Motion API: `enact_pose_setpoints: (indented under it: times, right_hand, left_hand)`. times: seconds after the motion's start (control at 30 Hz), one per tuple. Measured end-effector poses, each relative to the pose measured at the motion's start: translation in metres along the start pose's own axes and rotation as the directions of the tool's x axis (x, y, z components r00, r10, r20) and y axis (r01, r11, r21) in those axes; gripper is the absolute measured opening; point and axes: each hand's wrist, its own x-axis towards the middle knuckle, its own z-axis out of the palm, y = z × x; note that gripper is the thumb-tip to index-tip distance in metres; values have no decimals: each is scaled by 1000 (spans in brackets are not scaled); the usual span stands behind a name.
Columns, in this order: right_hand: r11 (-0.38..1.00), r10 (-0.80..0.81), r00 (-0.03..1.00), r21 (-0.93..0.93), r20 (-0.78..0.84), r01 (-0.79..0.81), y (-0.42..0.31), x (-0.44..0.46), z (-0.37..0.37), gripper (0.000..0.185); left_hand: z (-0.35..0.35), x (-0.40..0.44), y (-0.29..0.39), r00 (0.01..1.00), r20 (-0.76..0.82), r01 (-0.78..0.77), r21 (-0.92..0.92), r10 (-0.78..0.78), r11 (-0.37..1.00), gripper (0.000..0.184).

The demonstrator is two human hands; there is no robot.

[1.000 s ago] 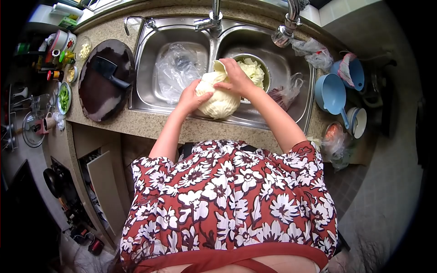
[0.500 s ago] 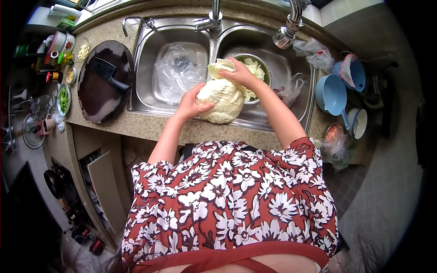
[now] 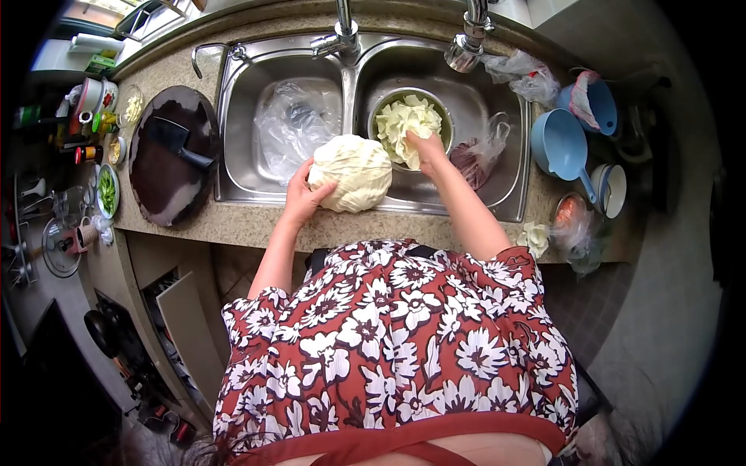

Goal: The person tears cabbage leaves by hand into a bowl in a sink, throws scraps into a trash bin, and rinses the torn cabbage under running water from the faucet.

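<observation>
Presumably heavy, firm, smooth: cabbage (image 3: 351, 172), left of bowl (image 3: 447, 123), best cupped beneath | left hand (image 3: 303, 196) grasps its left side | right hand (image 3: 428, 153) at bowl's leaves (image 3: 406, 118), grip unclear

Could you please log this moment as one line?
left hand: holds cabbage | right hand: at leaves in bowl | cleaver: on board

Bright window (image 3: 85, 9), speckled beige countertop (image 3: 241, 221)
</observation>
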Motion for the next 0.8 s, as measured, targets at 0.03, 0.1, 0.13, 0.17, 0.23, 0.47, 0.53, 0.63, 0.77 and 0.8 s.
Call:
enact_pose_setpoints:
  times: [0.03,0.1,0.13,0.17,0.23,0.47,0.53,0.63,0.77,0.8]
  right_hand:
    - [998,-10,1000,54,15,10,-2,-5,-2,39]
    - [996,15,1000,89,21,-17,-7,-13,-6,40]
    - [992,42,999,121,30,-46,-8,-18,-9,41]
    - [991,44,999,122,30,-47,-8,-23,-11,41]
    - [991,70,997,110,30,-73,-8,-31,-13,41]
    - [999,-12,1000,-37,15,12,-2,-44,-9,43]
    - [1000,-2,999,-6,40,2,-5,-49,-10,42]
    - [996,53,998,66,36,-56,-19,-61,-11,40]
    - [994,-16,994,108,106,5,-32,-65,-13,37]
    - [987,-12,990,158,144,-11,-37,-66,-9,35]
  left_hand:
    - [-1,-1,-2,999,-35,36,-49,-38,998,65]
    - [-6,1,-11,996,-28,82,-91,-84,993,65]
    - [-9,1,-16,991,-21,129,-134,-133,983,64]
    - [-12,1,-20,991,-22,130,-132,-135,983,64]
    - [-15,1,-13,973,5,231,-117,-232,966,63]
    - [-34,14,17,912,9,393,259,-409,882,63]
    - [-31,14,20,939,-129,329,52,-320,943,60]
    - [-26,17,23,949,-314,89,167,-33,982,43]
    - [13,32,59,907,-239,-227,414,346,882,35]
    - [28,37,71,931,-118,-276,390,345,879,39]
